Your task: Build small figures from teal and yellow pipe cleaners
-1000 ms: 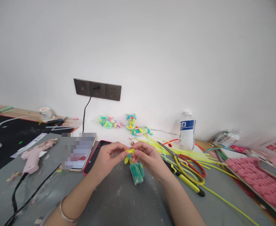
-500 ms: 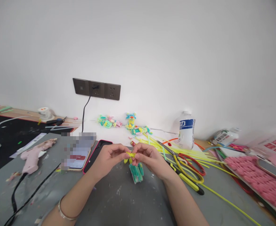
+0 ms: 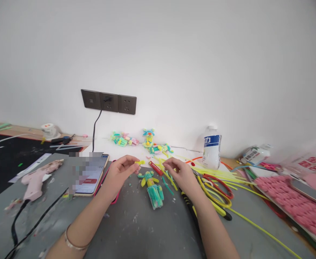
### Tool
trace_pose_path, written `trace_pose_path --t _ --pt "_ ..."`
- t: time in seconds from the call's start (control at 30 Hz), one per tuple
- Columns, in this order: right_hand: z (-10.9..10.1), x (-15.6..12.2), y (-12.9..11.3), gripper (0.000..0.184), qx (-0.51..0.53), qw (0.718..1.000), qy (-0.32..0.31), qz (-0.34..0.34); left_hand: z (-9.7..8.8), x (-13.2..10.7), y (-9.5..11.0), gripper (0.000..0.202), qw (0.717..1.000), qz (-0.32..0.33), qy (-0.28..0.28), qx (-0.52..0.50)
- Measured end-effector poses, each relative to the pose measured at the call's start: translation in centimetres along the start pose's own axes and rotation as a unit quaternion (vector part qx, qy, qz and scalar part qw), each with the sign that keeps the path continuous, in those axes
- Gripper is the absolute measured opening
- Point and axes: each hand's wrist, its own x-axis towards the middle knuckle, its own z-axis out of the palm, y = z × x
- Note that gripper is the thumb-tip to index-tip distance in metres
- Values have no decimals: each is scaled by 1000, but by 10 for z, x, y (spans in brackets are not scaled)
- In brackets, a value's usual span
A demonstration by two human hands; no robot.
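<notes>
My left hand [image 3: 122,174] is closed in a pinch on a small yellow pipe cleaner piece [image 3: 140,162]. To its right, my right hand [image 3: 180,177] has its thumb and fingers drawn together above short yellow-green pipe cleaner offcuts [image 3: 171,178]; I cannot make out what its fingertips hold. Between the hands on the grey mat lies a small pipe cleaner figure [image 3: 155,196], its upper part yellow and its lower part teal. A red strip with pale lettering [image 3: 156,168] lies just beyond it.
Scissors [image 3: 214,187] and long yellow pipe cleaners [image 3: 255,219] lie on the right, near a white bottle [image 3: 212,147]. On the left are a phone [image 3: 93,176] and a pink glue gun [image 3: 37,181] with its cord. More pipe cleaner figures [image 3: 148,138] rest by the wall.
My hands have moved apart, the left keeping the yellow piece and the right shifting to the right. The figure between them is now in fuller view.
</notes>
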Motion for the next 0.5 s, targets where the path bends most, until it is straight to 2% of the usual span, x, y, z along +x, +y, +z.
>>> trace_pose_path --t 0.1,0.27,0.43,0.5 --pt "-6 1 14 21 -146 989 2 0 -1 2 -3 29 999 -13 29 -30" --pt "-4 -4 22 16 -257 964 -16 66 1 2 -4 32 998 -19 45 -47" --pt "-1 -5 26 17 -249 964 -9 88 4 1 -5 36 999 -36 14 -39" --pt "-2 -2 25 19 -204 975 0 87 4 1 -8 36 999 -36 0 -33"
